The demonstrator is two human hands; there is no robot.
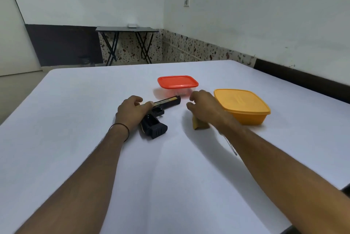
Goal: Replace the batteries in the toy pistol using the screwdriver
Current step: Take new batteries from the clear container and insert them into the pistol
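A black toy pistol (159,114) with a yellow strip along its barrel lies on its side on the white table (94,120), barrel pointing away and right. My left hand (132,110) rests on its rear part, thumb pressing on the barrel. My right hand (203,105) hovers just right of the pistol with loosely curled fingers, holding nothing that I can see. A brown grip cover piece (199,124) lies under my right wrist. The metal shaft of a screwdriver (232,146) sticks out from beneath my right forearm; its handle is hidden.
A clear box with a red lid (178,82) stands beyond the pistol. A yellow lidded box (242,105) sits to the right, close to my right hand. A folding table (126,31) stands by the far wall.
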